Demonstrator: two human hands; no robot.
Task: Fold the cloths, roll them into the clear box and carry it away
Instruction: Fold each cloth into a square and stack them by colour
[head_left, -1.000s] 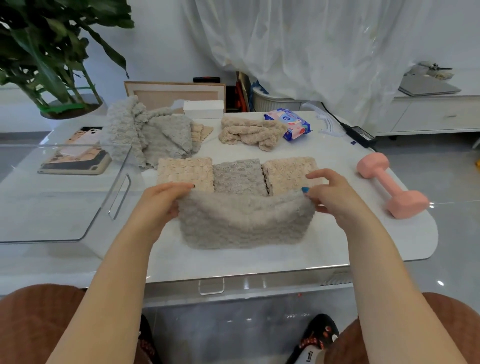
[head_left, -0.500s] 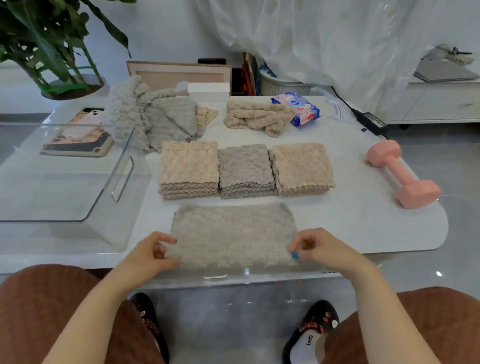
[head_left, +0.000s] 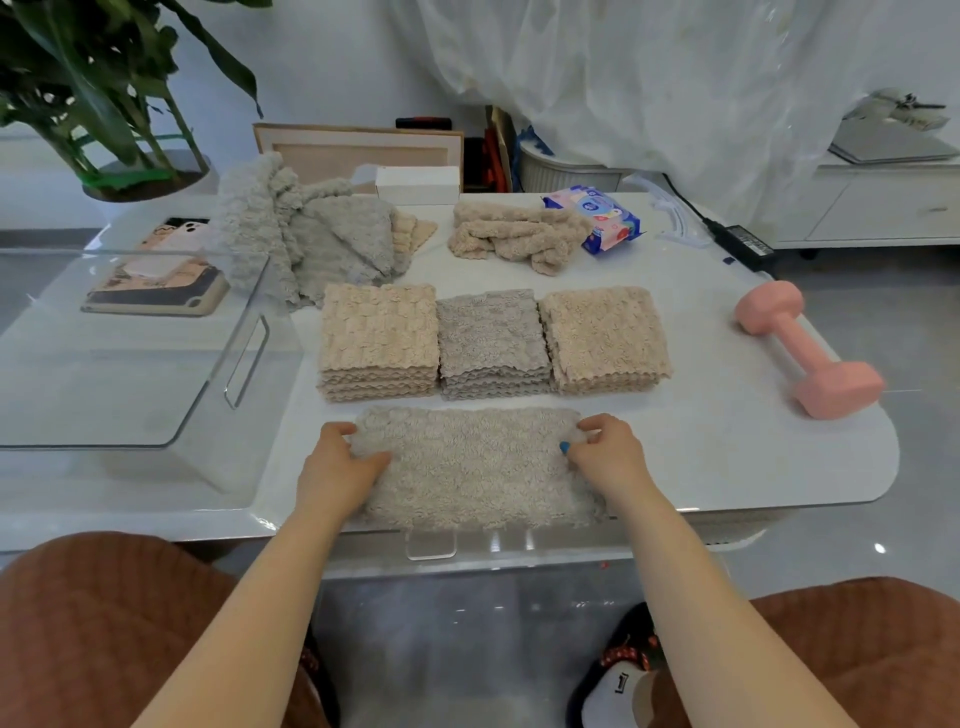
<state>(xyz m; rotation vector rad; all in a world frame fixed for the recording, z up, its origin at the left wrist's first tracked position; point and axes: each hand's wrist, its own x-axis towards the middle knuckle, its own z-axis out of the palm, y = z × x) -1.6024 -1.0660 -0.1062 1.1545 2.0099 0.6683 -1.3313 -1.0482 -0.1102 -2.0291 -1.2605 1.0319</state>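
1. Head view: left hand (head_left: 337, 467) and right hand (head_left: 605, 452) are each pinching one end of the grey cloth (head_left: 472, 467), fingers curled over its far corners.
2. The cloth is lying flat at the table's (head_left: 727, 467) near edge.
3. Three folded stacks (head_left: 491, 338) are sitting just beyond it.
4. The box (head_left: 244, 358) is standing at left, and a dumbbell (head_left: 805, 353) is lying at right.

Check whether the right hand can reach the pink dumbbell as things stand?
Probably yes. Only bare table lies between the right hand and the pink dumbbell, which sits to its right. The hand is pinching the grey cloth, so it must let go first.
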